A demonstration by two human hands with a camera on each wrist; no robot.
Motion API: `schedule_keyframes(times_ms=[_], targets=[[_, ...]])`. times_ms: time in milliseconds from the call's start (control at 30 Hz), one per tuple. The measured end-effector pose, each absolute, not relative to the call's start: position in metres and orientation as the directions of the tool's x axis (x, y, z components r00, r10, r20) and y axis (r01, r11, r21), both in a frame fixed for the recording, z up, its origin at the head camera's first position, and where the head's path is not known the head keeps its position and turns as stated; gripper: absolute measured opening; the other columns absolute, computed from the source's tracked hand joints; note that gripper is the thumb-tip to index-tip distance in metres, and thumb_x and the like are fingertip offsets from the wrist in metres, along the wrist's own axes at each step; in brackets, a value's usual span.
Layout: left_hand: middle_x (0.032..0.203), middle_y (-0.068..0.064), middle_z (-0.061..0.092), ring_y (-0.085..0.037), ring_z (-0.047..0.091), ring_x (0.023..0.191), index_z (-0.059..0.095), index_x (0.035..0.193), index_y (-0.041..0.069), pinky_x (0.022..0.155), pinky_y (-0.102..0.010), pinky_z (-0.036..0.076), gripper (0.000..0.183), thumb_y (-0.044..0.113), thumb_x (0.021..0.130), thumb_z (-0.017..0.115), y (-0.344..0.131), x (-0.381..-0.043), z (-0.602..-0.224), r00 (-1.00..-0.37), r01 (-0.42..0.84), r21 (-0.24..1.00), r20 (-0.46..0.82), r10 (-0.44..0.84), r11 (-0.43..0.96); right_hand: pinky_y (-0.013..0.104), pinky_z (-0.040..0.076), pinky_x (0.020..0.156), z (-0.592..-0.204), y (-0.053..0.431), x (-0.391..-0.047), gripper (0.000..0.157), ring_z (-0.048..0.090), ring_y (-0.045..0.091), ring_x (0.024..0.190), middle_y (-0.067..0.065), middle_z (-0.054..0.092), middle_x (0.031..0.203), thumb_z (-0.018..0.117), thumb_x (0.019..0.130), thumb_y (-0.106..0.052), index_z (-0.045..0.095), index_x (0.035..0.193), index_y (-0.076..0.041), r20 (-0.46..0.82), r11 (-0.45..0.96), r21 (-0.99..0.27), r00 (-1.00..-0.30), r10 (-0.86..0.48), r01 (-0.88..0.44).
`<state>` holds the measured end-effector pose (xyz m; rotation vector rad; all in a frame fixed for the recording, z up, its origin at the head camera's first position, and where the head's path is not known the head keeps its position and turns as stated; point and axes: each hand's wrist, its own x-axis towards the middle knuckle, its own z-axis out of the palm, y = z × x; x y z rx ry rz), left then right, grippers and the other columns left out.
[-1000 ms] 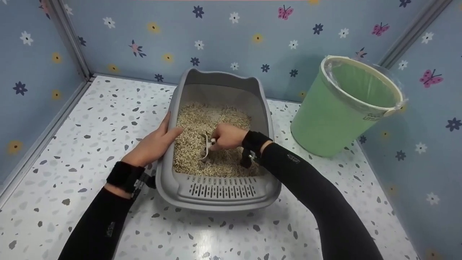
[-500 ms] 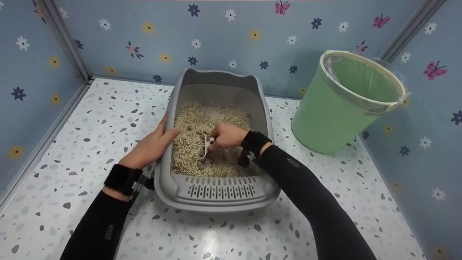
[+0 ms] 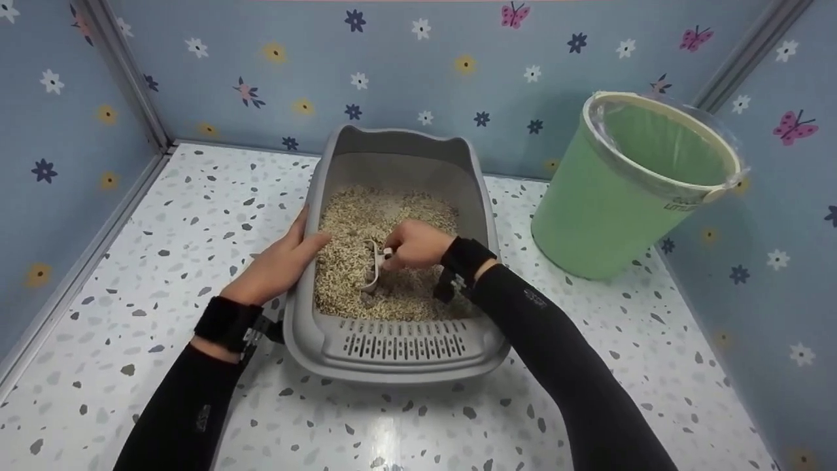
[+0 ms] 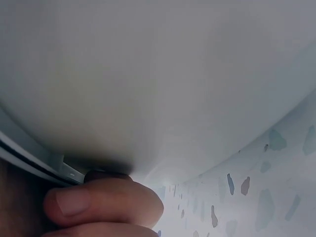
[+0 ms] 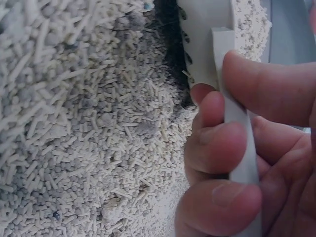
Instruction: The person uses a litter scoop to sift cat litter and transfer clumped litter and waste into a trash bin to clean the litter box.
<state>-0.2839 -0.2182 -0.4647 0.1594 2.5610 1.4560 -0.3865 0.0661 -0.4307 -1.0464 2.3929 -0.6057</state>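
A grey litter box (image 3: 399, 374) stands on the floor, partly filled with pale pellet litter (image 3: 346, 212). My left hand (image 3: 278, 261) grips its left rim, thumb over the top. In the left wrist view, curled fingers (image 4: 106, 205) lie beneath the rim against the box's outer wall. Inside the box, my right hand (image 3: 418, 245) holds a white litter scoop (image 3: 375, 267), which stands on edge in the litter. The right wrist view shows fingers and thumb wrapped round the scoop's flat handle (image 5: 243, 148). Part of the scoop head is sunk in litter.
A green trash bin (image 3: 601, 196) with a clear liner stands to the right of the box. Blue patterned walls (image 3: 425, 65) enclose the back and both sides. Speckled white floor (image 3: 163, 275) surrounds the box.
The head view has shifted slightly. My left hand keeps its hold on the rim. The scoop has barely moved; a small grey clump now shows by its near end.
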Motion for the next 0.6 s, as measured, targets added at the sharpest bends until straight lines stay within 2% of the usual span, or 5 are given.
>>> schedule_keyframes(times_ms=[133,367,600], targets=[[0.184,-0.021,0.013,-0.063,0.05,0.143,-0.012,0.172,0.056,0.109,-0.076,0.049,0.085,0.081,0.109,0.039,-0.2168,-0.2858,-0.4634,-0.978,0.0,0.851,-0.111,0.179,0.526,0.026,0.028,0.058,-0.4284,0.0697,-0.3877,0.053,0.031,0.009,0.056,-0.008,0.036,0.064,0.077,0.103,-0.017,0.041,0.064,-0.022,-0.23,0.619,-0.583,-0.624,-0.747,-0.526],[0.185,-0.019,0.009,-0.062,0.043,0.15,-0.013,0.173,0.053,0.119,-0.075,0.041,0.088,0.082,0.108,0.038,-0.2188,-0.2837,-0.4641,-0.975,-0.012,0.856,-0.124,0.182,0.517,0.026,0.028,0.057,-0.4295,0.0701,-0.3881,0.053,0.032,0.008,0.055,-0.009,0.038,0.063,0.079,0.104,-0.022,0.044,0.064,-0.023,-0.238,0.618,-0.598,-0.623,-0.745,-0.51],[0.184,-0.023,0.01,-0.064,0.045,0.148,-0.014,0.173,0.052,0.115,-0.077,0.043,0.087,0.081,0.109,0.038,-0.2183,-0.2846,-0.4644,-0.975,-0.014,0.855,-0.126,0.181,0.518,0.026,0.031,0.058,-0.4252,0.073,-0.3884,0.047,0.036,0.008,0.057,-0.009,0.042,0.064,0.079,0.103,-0.022,0.051,0.065,-0.022,-0.243,0.613,-0.621,-0.624,-0.743,-0.488]])
